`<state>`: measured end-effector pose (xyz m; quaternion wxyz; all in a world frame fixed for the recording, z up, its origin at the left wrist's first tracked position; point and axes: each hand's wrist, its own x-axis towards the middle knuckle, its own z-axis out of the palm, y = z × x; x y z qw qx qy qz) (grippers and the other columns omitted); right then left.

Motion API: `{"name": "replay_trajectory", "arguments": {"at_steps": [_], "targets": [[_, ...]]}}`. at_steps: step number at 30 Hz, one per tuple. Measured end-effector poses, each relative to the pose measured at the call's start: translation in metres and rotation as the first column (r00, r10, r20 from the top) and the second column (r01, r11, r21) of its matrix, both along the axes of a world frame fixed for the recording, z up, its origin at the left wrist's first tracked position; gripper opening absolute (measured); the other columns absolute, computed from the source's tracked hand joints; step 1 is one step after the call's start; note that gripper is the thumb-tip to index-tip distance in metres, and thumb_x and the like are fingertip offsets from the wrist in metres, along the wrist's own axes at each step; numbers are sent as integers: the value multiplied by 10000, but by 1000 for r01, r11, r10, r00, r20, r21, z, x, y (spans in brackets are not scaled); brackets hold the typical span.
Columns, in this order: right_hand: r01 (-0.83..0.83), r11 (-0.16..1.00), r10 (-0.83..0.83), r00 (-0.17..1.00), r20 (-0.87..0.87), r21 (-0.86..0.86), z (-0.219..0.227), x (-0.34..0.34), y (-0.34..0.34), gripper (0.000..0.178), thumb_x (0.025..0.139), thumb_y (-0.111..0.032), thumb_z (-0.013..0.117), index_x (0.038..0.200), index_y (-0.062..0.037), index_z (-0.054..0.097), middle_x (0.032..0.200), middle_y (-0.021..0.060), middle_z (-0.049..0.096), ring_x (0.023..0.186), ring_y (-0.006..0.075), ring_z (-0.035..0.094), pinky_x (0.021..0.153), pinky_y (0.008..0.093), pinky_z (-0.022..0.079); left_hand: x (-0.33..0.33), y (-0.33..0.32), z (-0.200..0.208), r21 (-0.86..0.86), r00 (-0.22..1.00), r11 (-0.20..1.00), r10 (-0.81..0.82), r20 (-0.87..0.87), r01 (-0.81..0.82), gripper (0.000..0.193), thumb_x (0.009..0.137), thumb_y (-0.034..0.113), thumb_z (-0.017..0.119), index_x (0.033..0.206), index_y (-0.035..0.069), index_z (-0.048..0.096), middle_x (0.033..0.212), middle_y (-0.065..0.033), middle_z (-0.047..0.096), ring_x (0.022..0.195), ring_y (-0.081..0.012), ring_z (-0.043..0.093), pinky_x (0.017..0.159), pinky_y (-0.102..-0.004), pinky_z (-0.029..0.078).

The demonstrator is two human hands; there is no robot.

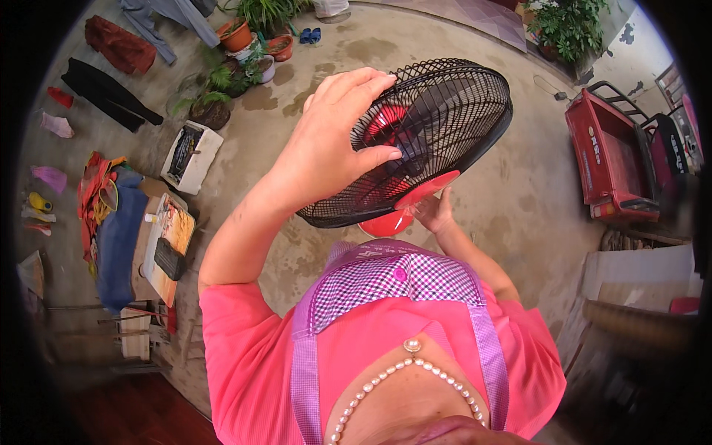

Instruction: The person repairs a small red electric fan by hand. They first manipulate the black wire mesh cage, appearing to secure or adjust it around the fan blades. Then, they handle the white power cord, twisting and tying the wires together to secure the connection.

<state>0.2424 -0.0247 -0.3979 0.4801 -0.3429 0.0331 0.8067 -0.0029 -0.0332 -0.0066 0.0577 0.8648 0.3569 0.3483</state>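
Note:
An electric fan (pixel 437 126) with a black wire grille and red blades is held up in front of my chest, tilted. My left hand (pixel 334 141) lies spread over the left side of the grille, thumb pressed on the wires. My right hand (pixel 436 211) sits under the grille's lower edge, next to a red blade (pixel 426 189) and the red part (pixel 386 224) below; most of this hand is hidden by the fan. I wear a pink top with a purple checked apron.
Concrete floor all around. Potted plants (pixel 245 52) stand at the back left, a white box (pixel 191 156) beside them. Clothes and a low cluttered table (pixel 167 245) lie on the left. A red cart (pixel 612 156) stands at the right, stacked boards (pixel 638 282) below it.

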Motion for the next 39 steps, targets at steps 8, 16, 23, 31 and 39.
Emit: {"name": "replay_trajectory", "arguments": {"at_steps": [8, 16, 23, 31, 39], "targets": [[-10, 998, 6, 998, 60, 66, 44, -22, 0, 1020, 748, -879, 307, 1428, -122, 375, 1401, 109, 472, 1245, 317, 468, 1030, 473, 373, -1, 4, -10, 47, 997, 999, -13, 75, 10, 703, 674, 143, 823, 1296, 19, 520, 1298, -161, 532, 1197, -322, 495, 1016, -398, 387], [32, 997, -36, 998, 56, 63, 50, -22, -1, 959, 790, -836, 327, 1435, -129, 370, 1413, 107, 461, 1268, 334, 447, 1058, 494, 350, 2, 7, -6, 20, 991, 1000, -14, 135, 11, 546, 752, 175, 781, 1229, 6, 575, 1247, -158, 572, 1165, -299, 523, 1007, -379, 392], [50, 998, -52, 998, 35, 46, 50, -24, 3, 971, 767, -839, 369, 1435, -134, 372, 1424, 88, 455, 1283, 328, 431, 1073, 498, 333, 8, 18, 6, -44, 970, 997, 71, 232, -62, 242, 818, 160, 728, 1008, 15, 690, 994, -107, 656, 987, -223, 586, 901, -323, 427], [62, 998, -63, 998, 28, 13, 46, -26, 6, 999, 755, -852, 351, 1449, -134, 348, 1445, 88, 426, 1320, 322, 393, 1114, 506, 276, 15, 25, 19, -96, 985, 992, 98, 144, -85, 130, 829, 108, 690, 898, 0, 671, 833, -68, 647, 847, -176, 590, 757, -291, 452], [50, 998, -52, 996, 70, 39, 52, -26, 4, 990, 791, -854, 252, 1408, -90, 377, 1410, 118, 456, 1276, 320, 441, 1016, 480, 368, 13, 32, 11, 0, 980, 1000, -19, 197, 19, 102, 880, 68, 615, 914, -26, 634, 863, -94, 634, 838, -208, 586, 769, -304, 459]]}}
